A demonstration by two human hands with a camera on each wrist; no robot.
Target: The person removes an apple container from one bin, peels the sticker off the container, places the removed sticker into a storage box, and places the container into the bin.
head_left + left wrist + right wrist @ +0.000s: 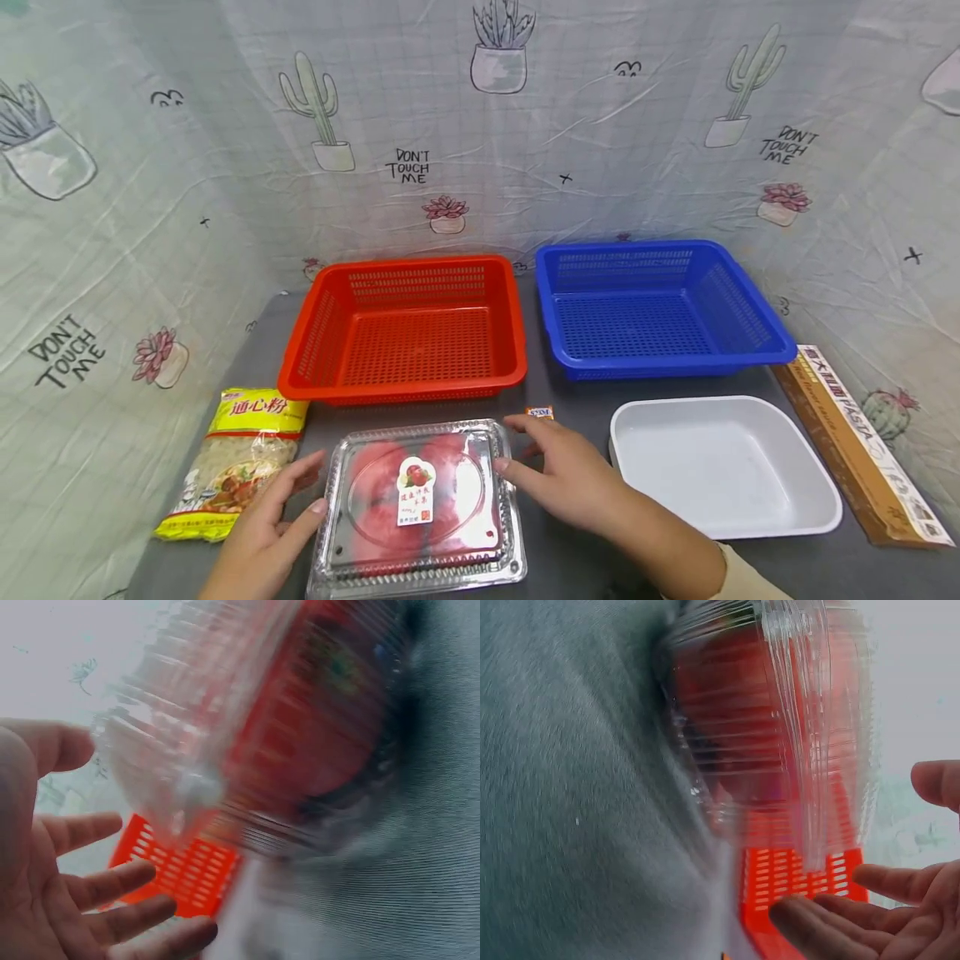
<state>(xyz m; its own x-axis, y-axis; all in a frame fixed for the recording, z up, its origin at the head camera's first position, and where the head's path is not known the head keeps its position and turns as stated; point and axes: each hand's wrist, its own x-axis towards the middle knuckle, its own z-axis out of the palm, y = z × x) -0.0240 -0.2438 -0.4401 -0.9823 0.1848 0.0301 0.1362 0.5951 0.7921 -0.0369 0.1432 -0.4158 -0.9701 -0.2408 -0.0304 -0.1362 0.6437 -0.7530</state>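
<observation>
Fingers (517, 467) of both hands are spread and relaxed on either side of a clear clamshell box (417, 510) of red fruit, which sits at the near edge of the grey tabletop (570, 400), about midway along it. The left hand (262, 525) lies against the box's left side, fingertips at or just short of the wall, and the right hand (558, 479) has its fingertips at the right rim; neither is curled round anything. From where I stand the box looks light but awkward: thin, glossy plastic that would flex and slip, with soft fruit inside that could bruise, so I would take it by the two opposite side walls under the ribbed rim, kept level. Just left of it lies a yellow bag of macaroni (238, 462). Behind stand a red basket (408, 329) and, towards the far right corner, a blue basket (660, 304). A white tray (723, 467) sits to the right, with a long pasta box (858, 446) along the right edge.
</observation>
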